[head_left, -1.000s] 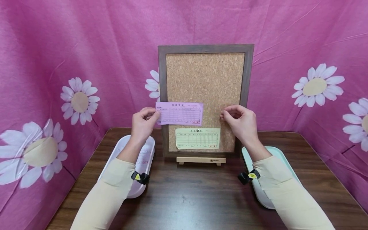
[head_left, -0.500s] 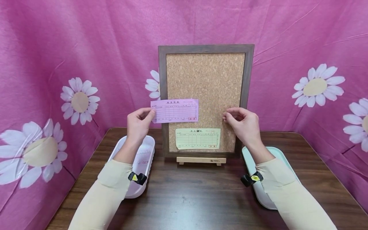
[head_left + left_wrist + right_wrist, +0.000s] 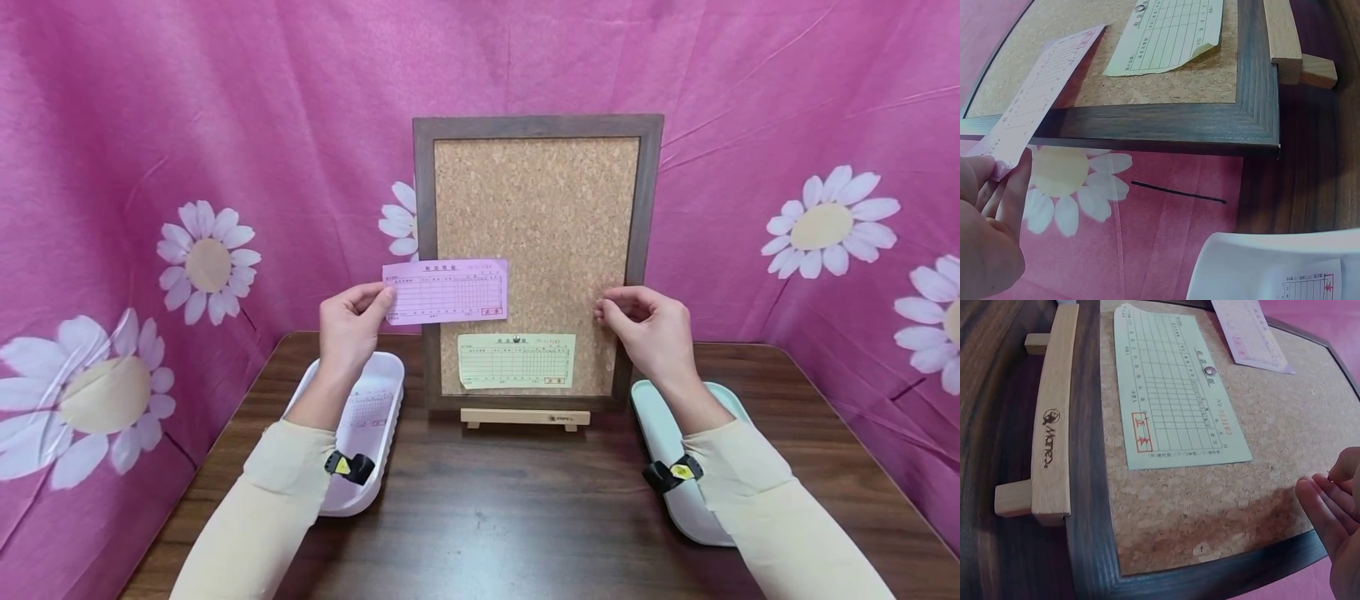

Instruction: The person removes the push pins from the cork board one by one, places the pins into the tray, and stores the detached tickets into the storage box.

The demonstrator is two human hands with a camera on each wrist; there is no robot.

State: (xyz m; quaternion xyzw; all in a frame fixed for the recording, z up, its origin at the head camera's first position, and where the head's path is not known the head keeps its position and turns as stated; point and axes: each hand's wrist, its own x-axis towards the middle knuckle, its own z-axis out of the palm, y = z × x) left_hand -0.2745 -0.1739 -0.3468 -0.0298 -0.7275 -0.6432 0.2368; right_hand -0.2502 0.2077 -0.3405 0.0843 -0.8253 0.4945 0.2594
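- One white tray (image 3: 1229,269) lies leftmost on the tabletop (image 3: 480,517), its far end beneath the left forearm, with a printed slip (image 3: 369,408) inside.
- The left hand (image 3: 351,323) pinches a lilac slip (image 3: 450,293) by its left edge, just outside the board's frame (image 3: 540,127).
- That slip reaches across the frame's left side and over the cork; whether it touches the cork I cannot tell.
- On the corkboard (image 3: 536,217), a strip of cork separates the lilac slip's lower edge from a green slip (image 3: 517,365) held by a pin (image 3: 516,339); its lower left corner curls outward. A wide span of cork rises above both.
- A wooden ledge (image 3: 510,417) runs along the board's foot, tabletop stretching before it between the trays.
- The right hand (image 3: 654,329) hovers near the frame's right side, fingertips together; whether they hold anything I cannot tell.
- A mint tray (image 3: 654,412) lies rightmost, partly under the right forearm.
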